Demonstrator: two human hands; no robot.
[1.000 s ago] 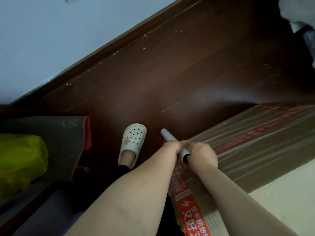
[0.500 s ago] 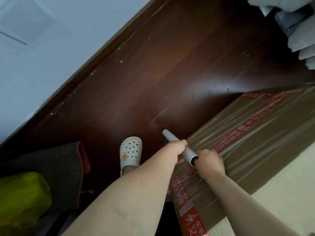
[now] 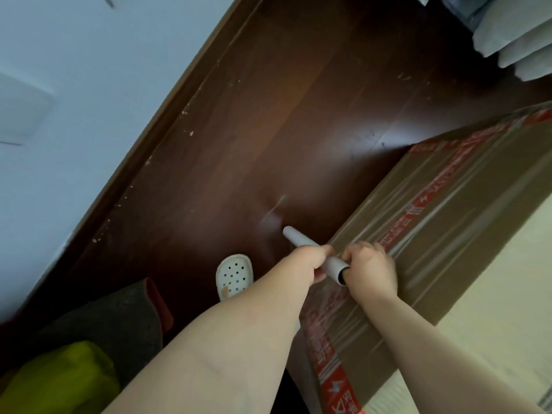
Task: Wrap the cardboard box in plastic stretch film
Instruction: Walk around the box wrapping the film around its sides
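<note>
Evidently well along: on the dark wood floor, the cardboard box at lower right already wears wrinkled stretch film over both faces in view. The grey film roll sits at the box's near corner, the left hand curled round its middle and the right hand gripping its near end. Probably left: more turns, any hidden faces, then cutting the film.

The dark wooden floor carries the cardboard box, a white clog and a grey mat with red edge.
</note>
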